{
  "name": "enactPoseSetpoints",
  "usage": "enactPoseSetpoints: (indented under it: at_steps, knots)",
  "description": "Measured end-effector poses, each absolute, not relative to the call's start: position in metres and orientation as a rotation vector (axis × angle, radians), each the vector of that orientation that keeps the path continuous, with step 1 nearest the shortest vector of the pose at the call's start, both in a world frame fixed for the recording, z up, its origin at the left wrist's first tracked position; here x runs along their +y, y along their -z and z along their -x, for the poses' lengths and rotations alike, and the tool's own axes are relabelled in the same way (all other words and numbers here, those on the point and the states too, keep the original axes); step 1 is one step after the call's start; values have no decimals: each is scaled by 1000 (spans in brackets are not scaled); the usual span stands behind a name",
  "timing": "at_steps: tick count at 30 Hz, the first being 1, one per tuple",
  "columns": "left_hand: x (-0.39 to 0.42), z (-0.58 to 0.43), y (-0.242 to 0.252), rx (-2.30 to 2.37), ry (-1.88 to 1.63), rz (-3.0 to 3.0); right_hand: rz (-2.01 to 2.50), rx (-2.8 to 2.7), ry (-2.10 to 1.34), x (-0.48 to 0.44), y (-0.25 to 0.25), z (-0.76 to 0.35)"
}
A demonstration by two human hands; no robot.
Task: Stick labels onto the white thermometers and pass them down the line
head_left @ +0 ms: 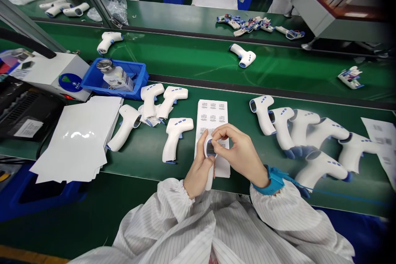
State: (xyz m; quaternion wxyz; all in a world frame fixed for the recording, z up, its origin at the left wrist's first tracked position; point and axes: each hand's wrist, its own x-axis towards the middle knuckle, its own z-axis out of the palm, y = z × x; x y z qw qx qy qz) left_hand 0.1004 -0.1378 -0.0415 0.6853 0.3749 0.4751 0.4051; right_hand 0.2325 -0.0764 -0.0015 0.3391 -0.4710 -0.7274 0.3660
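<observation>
My left hand (198,171) is closed around a white infrared thermometer (209,178), held upright with its dark screen (210,148) facing me. At the screen's upper edge, the thumb and forefinger of my right hand (238,150) are pinched together; whatever lies between them is too small to make out. A blue wrist strap (272,180) circles my right wrist. Beneath my hands lies a white sheet of printed labels (213,109). Left of it stands another white thermometer (176,136) with blue buttons, and more thermometers (153,97) lie close by.
Several thermometers (328,165) lie at the right beside a printed sheet (379,136). At left are stacked white sheets (77,132), a blue tray (140,76) holding a bottle (119,79), and a white box (62,70). A green conveyor (185,57) carries thermometers past a raised black edge.
</observation>
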Motion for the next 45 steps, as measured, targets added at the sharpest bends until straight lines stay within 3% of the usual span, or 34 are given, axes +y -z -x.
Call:
enactPoseSetpoints:
  at_steps: [5,16,25,34,37,43,45]
  knots:
    - [-138,-102,41,1080,-915,-831,1113,-2024,-1057,-72,8,-238]
    - [-134,-98,34,993,-914,-768,1070,-1945,-920,-68,19,-236]
    - [-128,-93,4,888,-977,-756,1081,-1834,-1289,-88,-1,-238]
    - [-101,-86,-17,832,-1091,-856,1016,-1552,-1926,-89,-14,-231]
    - [-90,-85,-12,950,-1061,-1029,1162,-1730,-1683,-63,-6,-233]
    - [-81,-71,-11,1256,-797,-1143,2073,-2004,-554,72,9,-264]
    - [-82,-63,-11,1278,-757,-1105,2188,-1950,-402,119,11,-271]
